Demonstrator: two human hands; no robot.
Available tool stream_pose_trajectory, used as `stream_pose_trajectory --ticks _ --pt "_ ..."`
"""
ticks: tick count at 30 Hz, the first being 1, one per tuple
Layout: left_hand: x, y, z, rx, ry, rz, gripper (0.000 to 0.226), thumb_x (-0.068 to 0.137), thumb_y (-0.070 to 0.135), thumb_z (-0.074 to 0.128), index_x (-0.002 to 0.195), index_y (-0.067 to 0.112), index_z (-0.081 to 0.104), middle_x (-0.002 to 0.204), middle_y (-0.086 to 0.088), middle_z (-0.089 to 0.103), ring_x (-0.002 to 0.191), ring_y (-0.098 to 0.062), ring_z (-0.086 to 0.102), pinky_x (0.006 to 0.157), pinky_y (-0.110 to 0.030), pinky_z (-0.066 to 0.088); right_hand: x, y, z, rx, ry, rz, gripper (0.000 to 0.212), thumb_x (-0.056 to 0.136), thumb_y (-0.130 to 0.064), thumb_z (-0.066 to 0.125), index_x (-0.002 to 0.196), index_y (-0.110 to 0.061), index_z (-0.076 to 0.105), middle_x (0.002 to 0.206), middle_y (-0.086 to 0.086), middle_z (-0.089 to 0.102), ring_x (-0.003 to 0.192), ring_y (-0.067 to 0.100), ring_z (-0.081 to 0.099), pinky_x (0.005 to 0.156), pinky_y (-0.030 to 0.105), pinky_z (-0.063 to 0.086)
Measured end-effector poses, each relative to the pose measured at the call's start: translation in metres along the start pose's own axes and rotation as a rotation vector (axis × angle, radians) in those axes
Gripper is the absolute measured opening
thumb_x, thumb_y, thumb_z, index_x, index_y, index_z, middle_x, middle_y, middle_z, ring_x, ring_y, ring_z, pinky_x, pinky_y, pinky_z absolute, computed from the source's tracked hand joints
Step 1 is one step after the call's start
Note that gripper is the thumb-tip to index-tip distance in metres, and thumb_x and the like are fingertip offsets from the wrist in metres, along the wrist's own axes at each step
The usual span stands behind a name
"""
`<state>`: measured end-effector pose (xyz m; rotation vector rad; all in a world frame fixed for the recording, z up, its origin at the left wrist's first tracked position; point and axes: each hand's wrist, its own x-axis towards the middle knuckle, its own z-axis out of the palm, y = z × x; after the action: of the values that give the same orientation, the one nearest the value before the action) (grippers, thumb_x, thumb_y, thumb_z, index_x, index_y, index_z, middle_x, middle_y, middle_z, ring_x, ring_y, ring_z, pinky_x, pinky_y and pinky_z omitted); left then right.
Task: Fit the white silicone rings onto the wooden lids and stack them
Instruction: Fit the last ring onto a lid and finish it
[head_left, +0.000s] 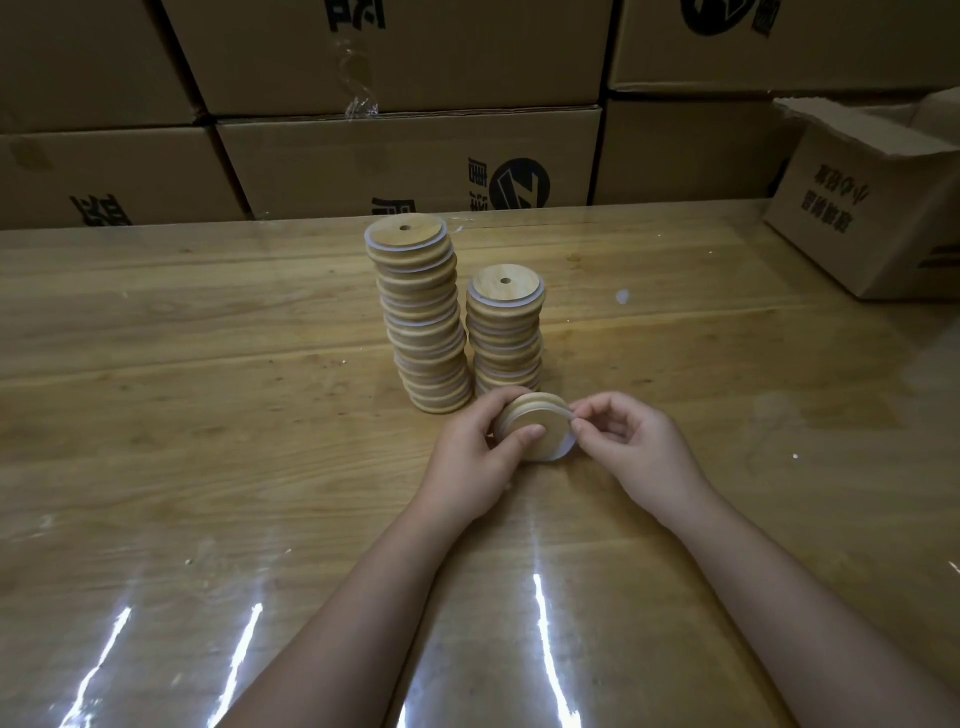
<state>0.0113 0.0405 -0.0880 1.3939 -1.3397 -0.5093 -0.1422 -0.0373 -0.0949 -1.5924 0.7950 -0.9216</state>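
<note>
My left hand (475, 454) grips a round wooden lid (540, 421) just above the table, thumb across its face. A white silicone ring (563, 449) lies partly round the lid's rim, and my right hand (631, 439) pinches it at the lid's right edge. Behind the lid stand two stacks of ringed wooden lids: a tall stack (423, 322) on the left and a shorter stack (506, 332) on the right. Each top lid has a small centre hole.
The wooden table (208, 415) is covered with a shiny clear sheet. Sealed cardboard boxes (405, 156) form a wall along the far edge. An open cardboard box (872, 208) stands at the right rear of the table.
</note>
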Motion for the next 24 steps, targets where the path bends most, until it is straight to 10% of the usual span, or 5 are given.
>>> stream_pose_trajectory --ticks 7,24 --pt "0.0018 -0.0017 -0.0004 -0.062 0.003 -0.093 0.027 0.084 0.003 0.067 0.102 0.022 0.06 0.093 0.006 0.065 0.079 0.0 0.06 0.061 -0.011 0.048 -0.0005 -0.0027 -0.0019 -0.159 -0.073 0.036 0.023 0.083 0.001 0.063 0.076 -0.021 0.061 0.079 -0.004 0.064 0.073 0.009 0.062 0.072 0.02 0.049" --pt "0.0021 -0.0032 -0.0016 -0.127 0.029 -0.099 0.024 0.081 0.001 0.069 0.101 0.014 0.062 0.093 0.001 0.067 0.087 -0.004 0.061 0.081 -0.02 0.048 -0.0039 -0.0072 -0.0006 -0.197 -0.047 -0.045 0.02 0.084 -0.001 0.063 0.076 -0.02 0.062 0.082 0.01 0.063 0.077 0.025 0.06 0.074 0.032 0.051"
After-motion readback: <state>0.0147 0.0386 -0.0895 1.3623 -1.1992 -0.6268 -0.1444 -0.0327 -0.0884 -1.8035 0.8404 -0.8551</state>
